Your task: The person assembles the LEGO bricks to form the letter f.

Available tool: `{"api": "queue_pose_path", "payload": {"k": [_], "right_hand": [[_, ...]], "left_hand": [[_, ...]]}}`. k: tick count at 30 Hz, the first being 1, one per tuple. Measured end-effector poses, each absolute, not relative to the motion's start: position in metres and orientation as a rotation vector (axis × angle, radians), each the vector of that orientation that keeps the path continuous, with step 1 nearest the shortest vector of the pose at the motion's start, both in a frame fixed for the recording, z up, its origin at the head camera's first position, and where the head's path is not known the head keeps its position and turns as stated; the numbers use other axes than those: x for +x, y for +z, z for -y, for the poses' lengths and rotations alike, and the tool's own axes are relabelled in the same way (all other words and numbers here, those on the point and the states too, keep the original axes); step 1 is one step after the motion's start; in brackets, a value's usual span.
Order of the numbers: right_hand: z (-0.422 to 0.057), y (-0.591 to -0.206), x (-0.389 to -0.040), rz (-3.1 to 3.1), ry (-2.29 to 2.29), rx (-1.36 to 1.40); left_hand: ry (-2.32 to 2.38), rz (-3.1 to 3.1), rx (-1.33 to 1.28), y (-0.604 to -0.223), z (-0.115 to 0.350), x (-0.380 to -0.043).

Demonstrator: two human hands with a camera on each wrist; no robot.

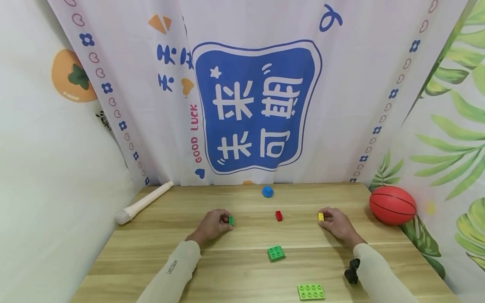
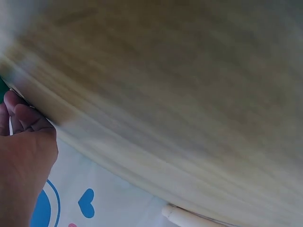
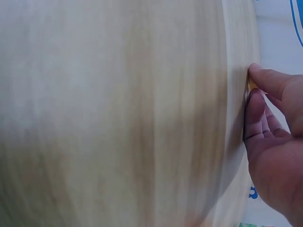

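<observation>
In the head view my left hand (image 1: 213,225) pinches a small dark green toy brick (image 1: 230,220) between thumb and fingers, low over the table. Only a sliver of that green brick (image 2: 3,89) shows at the edge of the left wrist view. On the other side my right hand (image 1: 338,225) pinches a small yellow brick (image 1: 321,216); its fingers mostly cover it in the right wrist view. Between the two hands lies a small red brick (image 1: 278,216). A green brick with studs on top (image 1: 276,253) lies nearer, and a longer lime green brick (image 1: 311,291) sits close to the front.
A round blue piece (image 1: 267,192) lies at the table's back edge. At the back left rests a pale stick with a thick rounded end (image 1: 145,203). A red ball (image 1: 393,205) sits at the right edge. Printed curtains (image 1: 348,105) hang behind the wooden table (image 1: 242,277).
</observation>
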State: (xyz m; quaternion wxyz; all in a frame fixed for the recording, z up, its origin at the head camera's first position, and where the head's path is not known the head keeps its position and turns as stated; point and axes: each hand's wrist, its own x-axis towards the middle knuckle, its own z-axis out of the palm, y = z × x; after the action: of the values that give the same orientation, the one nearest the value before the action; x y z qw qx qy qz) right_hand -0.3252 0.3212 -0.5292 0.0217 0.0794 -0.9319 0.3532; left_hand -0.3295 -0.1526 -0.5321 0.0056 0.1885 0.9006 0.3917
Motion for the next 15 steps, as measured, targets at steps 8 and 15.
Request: {"api": "queue_pose_path", "payload": {"k": [8, 15], "right_hand": [[-0.307, -0.529, -0.324, 2.829, 1.160, 0.266], [-0.245, -0.501, -0.333, 2.739, 1.354, 0.276]], "left_hand": [[1.260, -2.801, 0.543, -0.535, 0.152, -0.331], [1.280, -2.788, 0.507, -0.534, 0.152, -0.331]]}}
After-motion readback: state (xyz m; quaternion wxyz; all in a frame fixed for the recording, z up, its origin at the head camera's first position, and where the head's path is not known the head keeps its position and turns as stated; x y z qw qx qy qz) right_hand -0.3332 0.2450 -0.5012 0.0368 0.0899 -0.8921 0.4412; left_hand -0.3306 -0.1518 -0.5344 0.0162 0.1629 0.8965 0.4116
